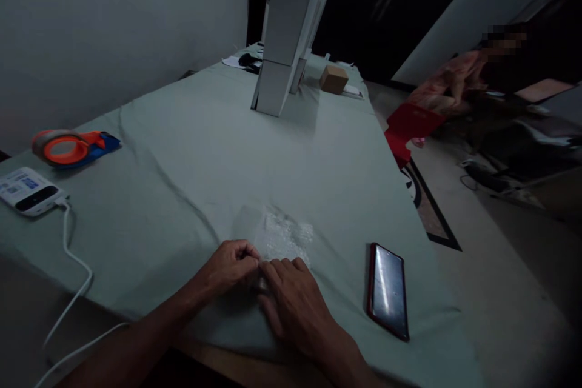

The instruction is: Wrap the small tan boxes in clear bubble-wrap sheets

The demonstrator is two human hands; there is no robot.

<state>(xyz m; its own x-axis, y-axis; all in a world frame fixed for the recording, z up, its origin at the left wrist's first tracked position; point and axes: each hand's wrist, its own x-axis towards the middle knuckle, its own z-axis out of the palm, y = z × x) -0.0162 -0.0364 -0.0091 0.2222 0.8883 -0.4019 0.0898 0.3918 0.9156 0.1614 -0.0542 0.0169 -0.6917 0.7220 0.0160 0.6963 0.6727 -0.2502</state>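
A sheet of clear bubble wrap [285,234] lies on the cloth near the front edge of the table. At its near left corner, my left hand [236,264] is closed, with thumb and forefinger pinched on the plastic. My right hand [293,297] lies across the near edge with its fingers curled over the wrap, right beside the left fingertips. Something small and pale shows between the two hands, but my fingers mostly hide it.
A phone [388,291] lies to the right. On the left are an orange tape dispenser [68,148] and a white device [31,191] with a cable. White boxes [284,42] and a brown carton [334,79] stand farther back. A person [450,82] sits beyond the red chair [409,127].
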